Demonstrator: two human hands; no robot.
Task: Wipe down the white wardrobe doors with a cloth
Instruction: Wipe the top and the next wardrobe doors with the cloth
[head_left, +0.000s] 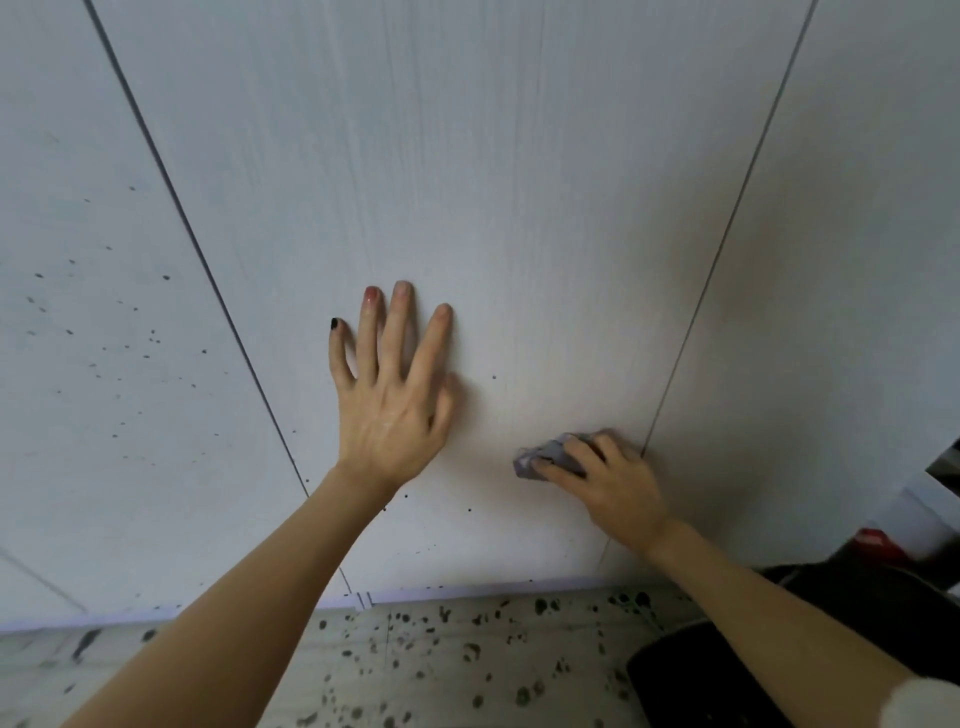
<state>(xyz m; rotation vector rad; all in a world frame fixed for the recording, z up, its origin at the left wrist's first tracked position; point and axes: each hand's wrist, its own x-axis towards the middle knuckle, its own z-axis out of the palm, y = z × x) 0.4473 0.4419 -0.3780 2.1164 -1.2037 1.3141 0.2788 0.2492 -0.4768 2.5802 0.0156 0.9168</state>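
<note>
Centre of frame: my left hand (392, 395) lies flat, fingers spread, on the middle wardrobe door (467, 182). Lower right: my right hand (610, 486) grips a bunched grey cloth (550, 454) against that door's right seam.

Soft, even light (edges bowed, corner blurred).
</note>
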